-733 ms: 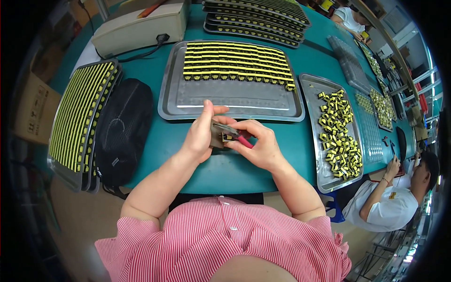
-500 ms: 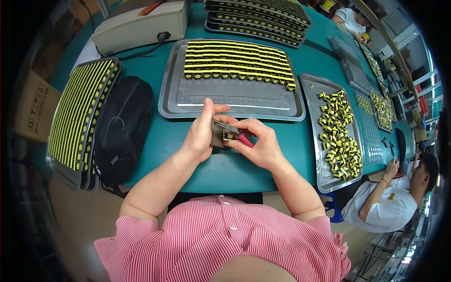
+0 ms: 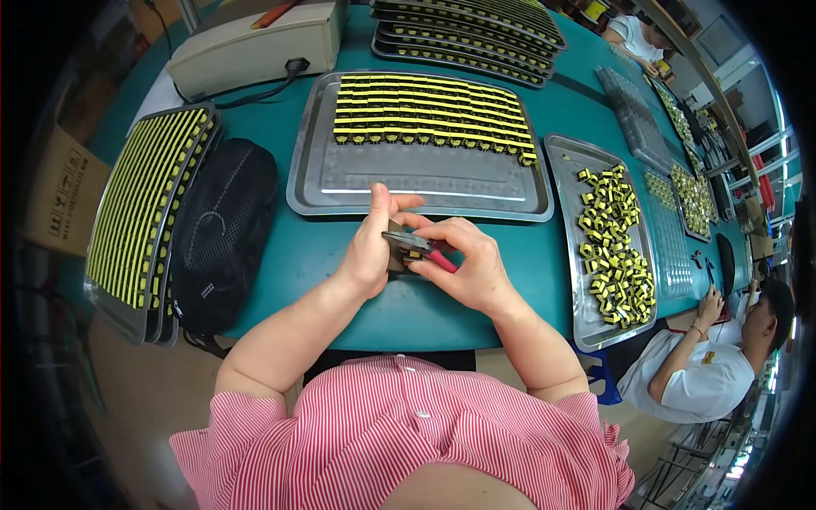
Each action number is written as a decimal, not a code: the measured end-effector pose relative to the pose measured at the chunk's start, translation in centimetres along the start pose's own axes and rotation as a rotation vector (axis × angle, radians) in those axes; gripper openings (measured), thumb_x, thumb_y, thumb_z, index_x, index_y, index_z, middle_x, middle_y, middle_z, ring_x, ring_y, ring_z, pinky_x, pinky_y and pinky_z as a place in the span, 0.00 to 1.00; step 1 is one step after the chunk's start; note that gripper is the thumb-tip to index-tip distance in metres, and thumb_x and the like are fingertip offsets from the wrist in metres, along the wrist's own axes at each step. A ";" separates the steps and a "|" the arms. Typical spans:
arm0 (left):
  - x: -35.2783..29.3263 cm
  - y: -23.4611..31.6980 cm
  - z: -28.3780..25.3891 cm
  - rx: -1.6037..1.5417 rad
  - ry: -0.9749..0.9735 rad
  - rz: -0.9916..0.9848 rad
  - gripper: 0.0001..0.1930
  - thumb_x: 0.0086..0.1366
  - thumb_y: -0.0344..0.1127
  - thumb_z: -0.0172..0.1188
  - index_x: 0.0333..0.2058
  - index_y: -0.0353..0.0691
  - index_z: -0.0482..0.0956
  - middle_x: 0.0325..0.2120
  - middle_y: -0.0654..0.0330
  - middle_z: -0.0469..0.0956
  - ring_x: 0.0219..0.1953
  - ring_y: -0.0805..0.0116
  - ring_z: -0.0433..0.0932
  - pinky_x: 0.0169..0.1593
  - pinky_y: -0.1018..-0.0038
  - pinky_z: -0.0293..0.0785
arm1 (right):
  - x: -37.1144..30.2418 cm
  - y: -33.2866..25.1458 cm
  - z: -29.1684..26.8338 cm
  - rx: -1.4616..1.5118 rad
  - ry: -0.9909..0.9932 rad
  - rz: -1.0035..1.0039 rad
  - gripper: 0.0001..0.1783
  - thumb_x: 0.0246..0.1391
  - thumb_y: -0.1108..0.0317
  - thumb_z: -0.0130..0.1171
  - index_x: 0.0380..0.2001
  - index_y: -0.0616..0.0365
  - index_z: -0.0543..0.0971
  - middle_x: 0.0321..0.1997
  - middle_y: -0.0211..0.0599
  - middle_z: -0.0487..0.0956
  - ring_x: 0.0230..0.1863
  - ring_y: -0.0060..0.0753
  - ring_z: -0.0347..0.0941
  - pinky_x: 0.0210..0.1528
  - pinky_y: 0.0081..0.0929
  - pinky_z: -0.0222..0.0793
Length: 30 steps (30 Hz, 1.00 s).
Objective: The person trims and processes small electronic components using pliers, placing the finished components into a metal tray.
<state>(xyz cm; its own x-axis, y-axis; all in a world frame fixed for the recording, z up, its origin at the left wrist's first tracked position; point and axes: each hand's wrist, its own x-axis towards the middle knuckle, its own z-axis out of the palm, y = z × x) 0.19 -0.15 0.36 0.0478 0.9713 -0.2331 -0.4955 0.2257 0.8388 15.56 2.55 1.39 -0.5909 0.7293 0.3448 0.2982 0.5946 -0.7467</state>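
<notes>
One pair of red-handled pliers (image 3: pixel 442 259) sits in the closed grip of the right hand (image 3: pixel 476 263), above the table (image 3: pixel 416 314), its metal tip pointing toward the left hand (image 3: pixel 367 255). A brownish piece (image 3: pixel 395 263) shows beside the left palm; whether that grip is closed on it cannot be told. Beyond lies a metal tray (image 3: pixel 425 181) with rows of yellow-and-black parts (image 3: pixel 429 116).

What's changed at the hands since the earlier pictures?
The red-handled pliers in the right hand have dipped slightly toward the person's body; the left hand, at the dark piece, has shifted slightly right. Nothing was visibly let go or newly taken hold of. The yellow-and-black rows and loose pile stayed as they were.
</notes>
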 end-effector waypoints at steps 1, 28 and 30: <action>0.0 -0.1 0.0 -0.009 -0.007 -0.003 0.37 0.63 0.64 0.23 0.48 0.32 0.63 0.33 0.54 0.73 0.35 0.65 0.75 0.40 0.73 0.72 | 0.0 0.0 0.0 0.000 0.000 -0.001 0.19 0.33 0.74 0.68 0.34 0.59 0.76 0.33 0.37 0.76 0.34 0.32 0.74 0.36 0.24 0.71; -0.2 -0.5 0.6 -0.186 -0.122 0.003 0.39 0.62 0.64 0.26 0.51 0.30 0.58 0.37 0.52 0.72 0.36 0.62 0.75 0.39 0.71 0.72 | -0.1 -0.3 0.5 -0.007 0.092 -0.095 0.19 0.32 0.74 0.68 0.34 0.58 0.77 0.32 0.37 0.77 0.30 0.30 0.72 0.30 0.23 0.71; -0.2 -0.6 0.5 -0.198 -0.114 0.005 0.38 0.62 0.64 0.25 0.51 0.30 0.58 0.37 0.52 0.72 0.36 0.62 0.75 0.39 0.71 0.72 | -0.1 -0.4 0.6 0.008 0.096 -0.064 0.19 0.33 0.74 0.67 0.34 0.58 0.77 0.32 0.36 0.77 0.30 0.30 0.72 0.31 0.23 0.70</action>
<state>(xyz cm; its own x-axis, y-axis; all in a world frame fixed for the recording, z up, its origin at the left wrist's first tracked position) 0.91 -0.44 0.14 0.1365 0.9772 -0.1627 -0.6557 0.2122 0.7246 15.03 2.06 1.31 -0.5339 0.7195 0.4441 0.2560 0.6382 -0.7261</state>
